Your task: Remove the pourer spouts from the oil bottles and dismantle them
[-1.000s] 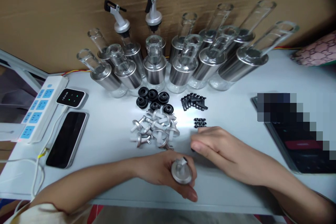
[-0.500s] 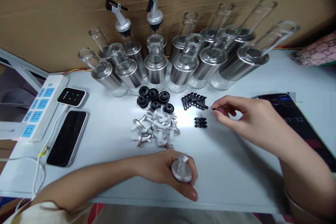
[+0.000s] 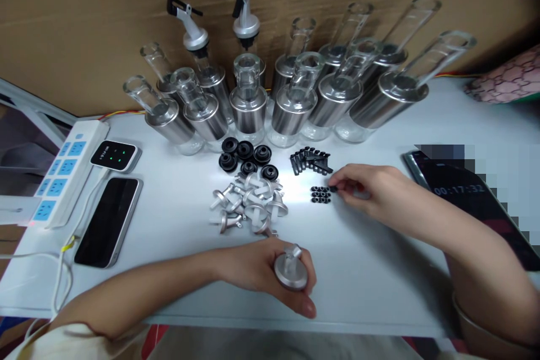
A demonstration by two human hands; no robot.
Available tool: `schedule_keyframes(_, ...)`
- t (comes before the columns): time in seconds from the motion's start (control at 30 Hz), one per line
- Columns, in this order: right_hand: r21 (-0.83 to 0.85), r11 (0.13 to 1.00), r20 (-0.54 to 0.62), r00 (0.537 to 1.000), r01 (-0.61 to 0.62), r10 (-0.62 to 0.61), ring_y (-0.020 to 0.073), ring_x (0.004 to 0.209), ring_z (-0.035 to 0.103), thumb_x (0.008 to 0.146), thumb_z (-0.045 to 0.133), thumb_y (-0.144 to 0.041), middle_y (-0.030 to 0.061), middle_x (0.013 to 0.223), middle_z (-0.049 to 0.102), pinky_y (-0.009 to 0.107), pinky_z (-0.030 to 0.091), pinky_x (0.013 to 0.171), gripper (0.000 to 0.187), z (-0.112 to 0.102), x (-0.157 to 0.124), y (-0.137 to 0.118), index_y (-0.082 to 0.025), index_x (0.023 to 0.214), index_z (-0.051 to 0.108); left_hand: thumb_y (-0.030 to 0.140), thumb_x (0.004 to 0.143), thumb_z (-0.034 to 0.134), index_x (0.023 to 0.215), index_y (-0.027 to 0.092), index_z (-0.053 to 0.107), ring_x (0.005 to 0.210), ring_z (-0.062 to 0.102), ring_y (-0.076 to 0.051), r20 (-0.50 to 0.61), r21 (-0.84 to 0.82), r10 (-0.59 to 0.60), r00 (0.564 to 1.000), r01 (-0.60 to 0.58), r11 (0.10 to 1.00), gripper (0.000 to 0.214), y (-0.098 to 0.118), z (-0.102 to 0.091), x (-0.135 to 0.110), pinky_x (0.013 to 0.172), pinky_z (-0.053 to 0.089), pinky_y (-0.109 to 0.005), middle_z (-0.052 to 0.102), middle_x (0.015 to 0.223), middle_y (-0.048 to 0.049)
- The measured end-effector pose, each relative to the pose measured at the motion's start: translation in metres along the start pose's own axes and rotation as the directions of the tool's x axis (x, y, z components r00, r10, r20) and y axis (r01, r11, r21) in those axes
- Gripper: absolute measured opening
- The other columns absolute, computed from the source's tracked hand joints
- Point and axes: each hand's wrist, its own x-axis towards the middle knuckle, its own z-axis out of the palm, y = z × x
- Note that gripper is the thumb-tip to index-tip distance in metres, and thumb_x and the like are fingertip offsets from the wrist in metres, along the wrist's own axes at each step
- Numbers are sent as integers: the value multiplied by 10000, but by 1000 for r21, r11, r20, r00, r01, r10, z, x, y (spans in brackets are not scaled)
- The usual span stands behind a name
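Observation:
My left hand (image 3: 278,275) is wrapped round a silver pourer spout (image 3: 291,271), its round flange and short neck showing above the fingers. My right hand (image 3: 358,188) pinches a small black piece (image 3: 333,189) between thumb and fingertips, at the right edge of a tight block of small black parts (image 3: 320,195). Just behind lies a pile of black lever caps (image 3: 311,161). Left of these are several black rubber stoppers (image 3: 248,166). A heap of silver pourer spouts with white tubes (image 3: 255,202) lies in front of the stoppers.
Several glass bottles with steel sleeves (image 3: 248,107) stand along the back; two carry fitted pourers (image 3: 246,25). On the left are a power strip (image 3: 63,174), a small black-and-white device (image 3: 116,156) and a phone (image 3: 108,222). A larger phone (image 3: 459,188) showing a timer lies under my right forearm.
My right hand has moved slightly left and toward me, from beside the lever caps to the block of small black parts. My left hand keeps its hold on the pourer spout.

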Motion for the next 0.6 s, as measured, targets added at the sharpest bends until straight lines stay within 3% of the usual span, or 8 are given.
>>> schedule_keyframes(0.17,2,999,-12,999,35,-35,182,550,627,750,479,-137,63,709,683,326,496,522,207,4,0,1,-171,853,655,264,658,783,720,164,564,683,563,-95,-2,-2,-2,1000,2,1000,249,-1,-1,0,637,464,-230,590,702,27)
schedule_keyframes(0.33,29,1000,1,1000,10,-10,192,578,628,751,487,-145,63,722,681,334,489,545,193,-1,-1,-2,-184,850,648,420,622,820,713,161,574,696,573,-93,-13,-26,-40,999,39,999,369,0,-1,-1,649,466,-234,602,709,27)
schedule_keyframes(0.47,58,998,-111,993,-30,36,163,548,573,775,527,-188,35,694,644,304,437,513,101,-15,0,-17,-211,807,619,457,614,822,717,154,572,677,577,-77,-7,-61,-62,998,62,996,406,-1,0,-1,659,460,-224,609,699,30)
schedule_keyframes(0.53,127,992,-145,988,-26,44,150,587,562,827,550,-244,29,720,639,286,446,543,84,-20,0,-30,-216,765,599,469,610,823,716,153,579,670,582,-79,-8,-77,-67,998,66,995,413,-3,-1,0,660,460,-229,603,685,33)
schedule_keyframes(0.6,271,961,-66,997,50,-33,137,647,576,859,577,-275,23,759,643,267,467,600,105,-19,0,-44,-208,789,616,489,606,820,711,154,589,677,585,-88,0,-72,-67,998,67,995,420,-4,-2,0,661,462,-237,592,675,36)
